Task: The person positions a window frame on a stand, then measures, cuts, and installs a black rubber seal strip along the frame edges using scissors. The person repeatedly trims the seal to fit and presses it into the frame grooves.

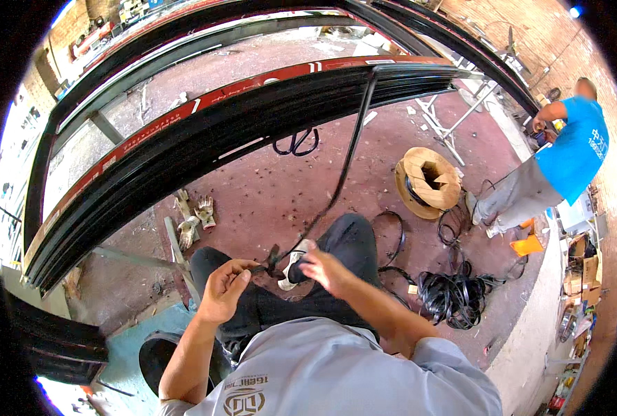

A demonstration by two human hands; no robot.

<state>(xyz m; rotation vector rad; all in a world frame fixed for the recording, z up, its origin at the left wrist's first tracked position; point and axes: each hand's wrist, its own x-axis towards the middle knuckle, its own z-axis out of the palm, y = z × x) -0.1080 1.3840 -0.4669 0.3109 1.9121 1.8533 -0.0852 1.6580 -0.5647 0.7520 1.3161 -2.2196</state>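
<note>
Above my lap, my left hand (226, 286) pinches the end of a dark, knotted black strip (272, 261) between thumb and fingers. My right hand (328, 272) is close by on the right, its fingers pointing at the strip and smeared by motion. Whether it grips anything is unclear. From the knot, a length of black strip (343, 170) climbs away from me to the rack, where it hangs over a stack of long black profiles (253, 114). Both hands are bare. A light-coloured shoe (291, 274) shows below them.
Several work gloves (187, 218) lie on the floor at the left. To the right are a wooden spool (429, 182) and a tangled heap of black strip (454, 295). A person in a blue shirt (575, 149) stands at the far right. A red-topped metal rack (204, 104) spans the area ahead.
</note>
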